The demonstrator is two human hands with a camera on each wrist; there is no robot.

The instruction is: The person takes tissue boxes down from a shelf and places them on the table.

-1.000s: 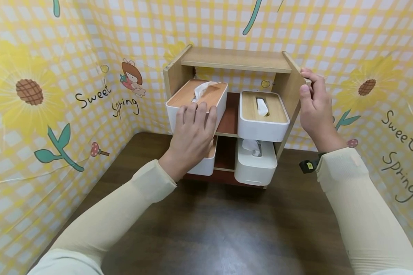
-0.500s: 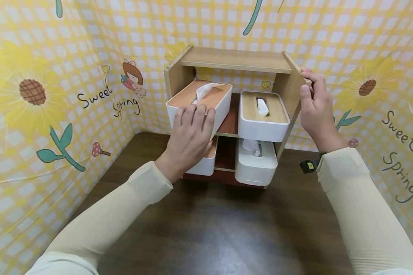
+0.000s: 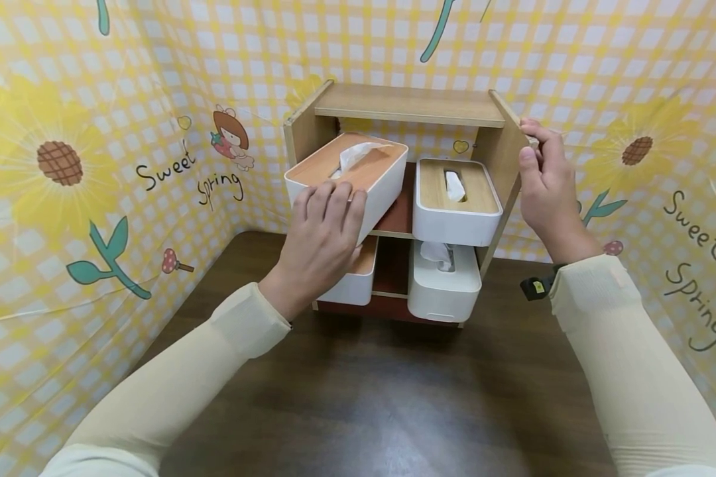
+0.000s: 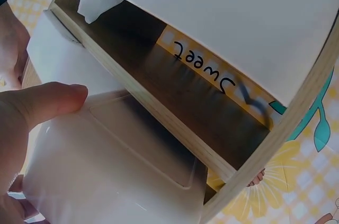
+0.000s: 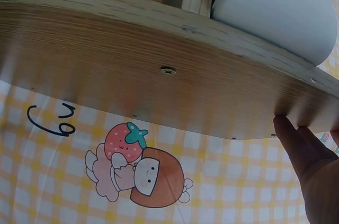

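L hand (image 3: 316,248) has the orange-lidded tissue box (image 3: 366,172) by its front, fingers over the rim, thumb (image 4: 63,98) vs the white shell; R hand (image 3: 549,189) grips the side panel (image 3: 498,146) near its top. Box is right at L hand's fingertips, askew, front hanging past the shelf (image 3: 396,215); can't tell if its back end bears on it. Step in hand looks like shifting this box. To do it well imo: R hand braces the panel so nothing rocks, L hand takes the wt low w/ the thumb, turns the box slowly, no jerks. Watch the pale-lidded box (image 3: 456,225), approx betw the hands and close to this one's near-R corner, easy to knock. Lower box (image 3: 358,281), just under L hand, could catch the thumb. Fingers on rim only, off the tissue (image 3: 355,156) just beyond them, else it'll prob crumple. Don't let go till it's fully supported, it may tip fwd
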